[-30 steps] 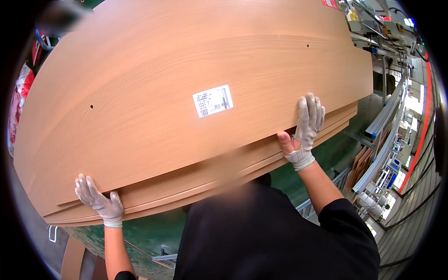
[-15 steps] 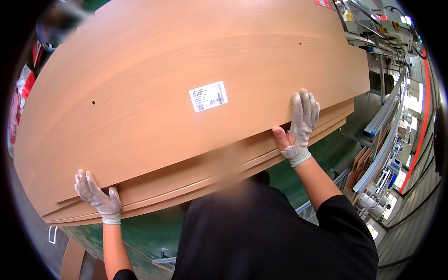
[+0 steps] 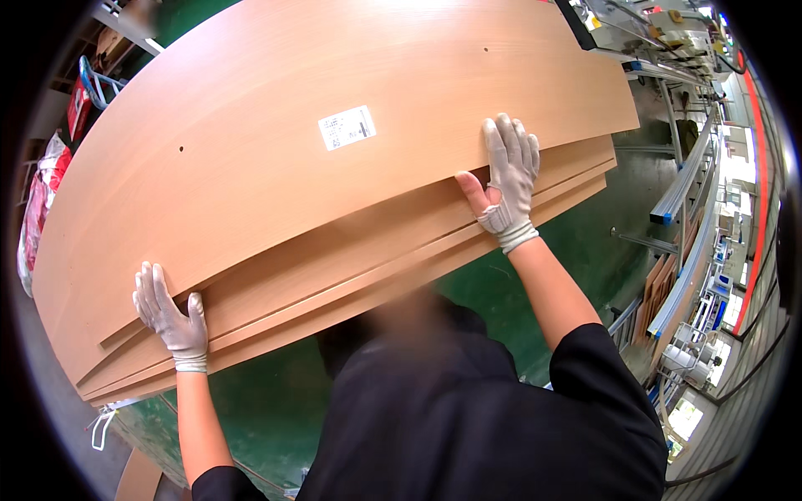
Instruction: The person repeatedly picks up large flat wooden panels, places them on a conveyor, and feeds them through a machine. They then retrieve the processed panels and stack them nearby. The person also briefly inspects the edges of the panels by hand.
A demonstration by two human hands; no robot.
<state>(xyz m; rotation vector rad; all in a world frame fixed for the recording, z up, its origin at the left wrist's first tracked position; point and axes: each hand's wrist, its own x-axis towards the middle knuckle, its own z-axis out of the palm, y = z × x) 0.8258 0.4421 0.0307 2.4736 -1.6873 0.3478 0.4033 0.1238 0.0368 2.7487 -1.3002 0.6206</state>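
A large wood-coloured board [image 3: 276, 184] with a white label [image 3: 347, 128] and small dark holes lies on top of a stack of similar boards [image 3: 401, 234]. It sits set back from the front edges of the boards below. My left hand [image 3: 173, 313], in a pale glove, rests on the top board's near edge at the left, fingers flat on its face and thumb apart. On the same edge at the right lies my gloved right hand [image 3: 511, 175], fingers stretched forward, its bare thumb spread by the edge. Neither hand is wrapped round anything.
Green floor [image 3: 267, 426] shows below the stack. Metal rails [image 3: 685, 179] and upright leaning panels [image 3: 656, 288] stand at the right, with machinery [image 3: 660, 37] at the far right. Red and white plastic wrapping [image 3: 42, 200] lies at the left.
The top board has slid away from me under both hands, baring a wider strip of the boards beneath. My hands have moved forward with it, and the whole view has shifted slightly.
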